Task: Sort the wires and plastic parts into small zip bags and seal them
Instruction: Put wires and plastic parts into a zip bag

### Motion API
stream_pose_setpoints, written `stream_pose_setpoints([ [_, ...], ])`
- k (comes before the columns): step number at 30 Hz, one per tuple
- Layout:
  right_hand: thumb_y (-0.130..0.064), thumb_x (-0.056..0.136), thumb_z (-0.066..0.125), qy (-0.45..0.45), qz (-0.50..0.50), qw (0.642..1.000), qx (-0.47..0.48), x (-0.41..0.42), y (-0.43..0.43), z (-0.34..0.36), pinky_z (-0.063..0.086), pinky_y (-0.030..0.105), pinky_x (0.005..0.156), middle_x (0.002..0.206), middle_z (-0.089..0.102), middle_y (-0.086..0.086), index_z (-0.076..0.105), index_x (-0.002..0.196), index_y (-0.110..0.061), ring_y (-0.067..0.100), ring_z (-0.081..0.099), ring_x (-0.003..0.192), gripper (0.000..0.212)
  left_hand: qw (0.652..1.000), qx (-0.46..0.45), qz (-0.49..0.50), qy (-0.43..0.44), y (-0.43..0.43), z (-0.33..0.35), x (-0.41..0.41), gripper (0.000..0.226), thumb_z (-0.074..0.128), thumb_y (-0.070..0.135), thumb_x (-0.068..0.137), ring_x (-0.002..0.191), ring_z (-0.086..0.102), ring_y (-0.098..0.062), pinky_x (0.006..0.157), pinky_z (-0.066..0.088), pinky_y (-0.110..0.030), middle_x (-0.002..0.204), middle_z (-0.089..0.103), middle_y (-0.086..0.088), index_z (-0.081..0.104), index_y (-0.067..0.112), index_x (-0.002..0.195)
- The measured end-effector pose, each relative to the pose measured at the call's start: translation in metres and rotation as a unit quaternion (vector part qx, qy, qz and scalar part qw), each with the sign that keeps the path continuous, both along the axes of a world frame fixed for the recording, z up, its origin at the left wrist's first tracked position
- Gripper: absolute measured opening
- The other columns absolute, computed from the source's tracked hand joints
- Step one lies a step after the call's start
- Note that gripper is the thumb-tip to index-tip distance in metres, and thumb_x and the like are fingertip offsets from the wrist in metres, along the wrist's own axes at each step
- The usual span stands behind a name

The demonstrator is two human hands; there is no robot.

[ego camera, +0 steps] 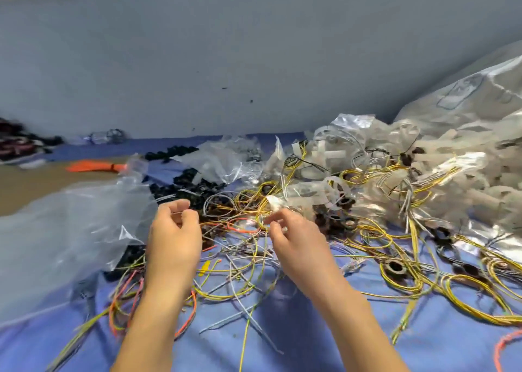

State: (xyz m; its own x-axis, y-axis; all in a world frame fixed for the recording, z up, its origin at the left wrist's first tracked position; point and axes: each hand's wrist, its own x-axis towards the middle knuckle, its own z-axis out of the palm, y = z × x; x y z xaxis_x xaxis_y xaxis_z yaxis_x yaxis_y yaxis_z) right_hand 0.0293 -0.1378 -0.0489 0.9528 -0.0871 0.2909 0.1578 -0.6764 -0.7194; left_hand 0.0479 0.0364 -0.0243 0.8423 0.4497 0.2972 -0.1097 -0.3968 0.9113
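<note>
- Hands are working low over the tangle of wires [243, 258], which is lying spread across the blue sheet [324, 343], close in front of the person.
- Left hand [175, 236] is hovering over the tangle's left side, fingers curling in toward the thumb. Blur is hiding whether this grip is closing on a thin strand or on nothing; cannot tell.
- Right hand [293, 241] is reaching forward, thumb and forefinger pinching together at a yellow wire loop [261, 219]; this grip is looking clamped on it.
- Black plastic parts [186, 182] are lying in a heap beyond the left hand, beside a large clear bag [70, 224].
- Small zip bags [353, 151] are lying crumpled in a pile behind the wires, centre-right; neither hand is holding one.
- More yellow coils [395, 284] are trailing off to the right, some lying among dark rings.
- Step in hand, as judged: teasing one wire out of the tangle. Sorting is looking far from done, with most wires and parts lying loose.
- Next move is likely calling for a slow pull on the loop, with the left hand pinning neighbouring strands so the tangle is not dragged along. After that, an open small bag needs fetching from the pile.
</note>
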Motion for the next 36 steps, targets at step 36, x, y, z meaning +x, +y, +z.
stream_pose_setpoints([
  [36,-0.058,0.093,0.048,0.204,0.019,0.863,0.461,-0.015,0.028,0.019,0.049,0.022,0.048,0.081,0.076,0.002,0.071,0.098,-0.011,0.012,0.068,0.063,0.053,0.853,0.496,-0.062,-0.151,-0.033,-0.026,-0.084,0.025,0.054,0.02,0.083,0.096,0.055,-0.025,0.107,0.04,-0.045,0.1,0.055,0.0,0.063,0.022,0.107],
])
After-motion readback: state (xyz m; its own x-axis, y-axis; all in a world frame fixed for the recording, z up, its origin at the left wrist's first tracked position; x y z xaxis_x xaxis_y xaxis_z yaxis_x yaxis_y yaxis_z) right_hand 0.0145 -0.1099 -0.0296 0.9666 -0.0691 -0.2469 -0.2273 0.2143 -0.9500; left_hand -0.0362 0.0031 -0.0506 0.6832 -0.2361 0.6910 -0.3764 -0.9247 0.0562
